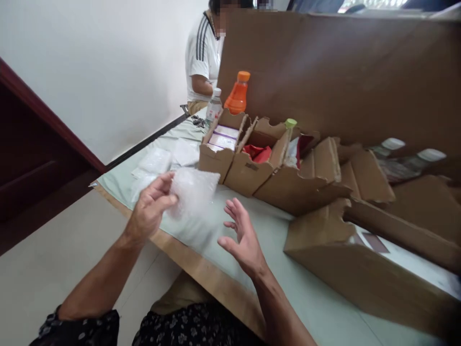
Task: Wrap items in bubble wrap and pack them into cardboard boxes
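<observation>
Between the thumb and fingers of my left hand (pixel 153 204) is a bubble wrap pouch (pixel 194 192), raised over the table near its front edge. Motion smears the lower part of the pouch. My right hand (pixel 242 238) hovers to the right of it, fingers apart, with nothing in it and not touching the pouch. Behind my left hand, several more bubble wrap pouches (pixel 154 160) lie flat on the green tablecloth (pixel 262 211).
Cardboard bins (pixel 216 161) stand in a row on the right, some with small boxes or red packets inside. An orange bottle (pixel 237 93) and a clear bottle (pixel 214 103) stand behind them. A tall cardboard panel (pixel 324 67) rises at the back; a person (pixel 201 57) sits beyond.
</observation>
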Motion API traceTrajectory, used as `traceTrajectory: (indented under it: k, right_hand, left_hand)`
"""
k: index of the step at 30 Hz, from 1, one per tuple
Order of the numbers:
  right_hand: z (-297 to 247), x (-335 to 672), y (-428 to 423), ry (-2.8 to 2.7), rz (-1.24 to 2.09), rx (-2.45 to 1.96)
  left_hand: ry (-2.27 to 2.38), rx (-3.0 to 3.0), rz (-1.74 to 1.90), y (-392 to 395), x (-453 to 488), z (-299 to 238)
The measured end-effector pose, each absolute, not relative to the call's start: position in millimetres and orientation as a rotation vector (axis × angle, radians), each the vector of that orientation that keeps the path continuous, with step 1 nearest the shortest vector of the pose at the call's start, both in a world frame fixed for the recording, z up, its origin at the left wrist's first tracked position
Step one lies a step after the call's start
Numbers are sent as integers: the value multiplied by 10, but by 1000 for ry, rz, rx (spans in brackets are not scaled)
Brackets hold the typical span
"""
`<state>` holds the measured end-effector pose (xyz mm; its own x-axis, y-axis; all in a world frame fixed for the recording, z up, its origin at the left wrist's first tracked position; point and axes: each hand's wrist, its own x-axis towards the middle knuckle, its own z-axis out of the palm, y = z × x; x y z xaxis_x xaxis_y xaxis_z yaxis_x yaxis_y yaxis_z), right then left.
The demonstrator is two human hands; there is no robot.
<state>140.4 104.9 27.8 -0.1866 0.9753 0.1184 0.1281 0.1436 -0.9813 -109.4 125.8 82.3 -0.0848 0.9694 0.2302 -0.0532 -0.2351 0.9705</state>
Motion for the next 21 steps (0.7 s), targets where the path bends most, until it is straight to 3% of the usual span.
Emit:
traceTrajectory:
  k: [4,7,11,16,21]
  right_hand:
    - [290,1660,846,-1245,1265,-1182]
    - [315,2041,571,-1126,1146,-1314]
    - [454,2421,263,-1215,1010,-1357]
    - [778,2679,1,-1510,940,-1315]
    - [896,3137,-506,-1371,604,-1512]
  left_hand:
    - [1000,1074,1131,955,-541,371]
    - [1163,1018,1138,929,-394,169]
    - [1135,1564,1145,962,-198,401]
    - [625,2235,626,1025,453,782]
    - [550,2096,40,1143,635,517]
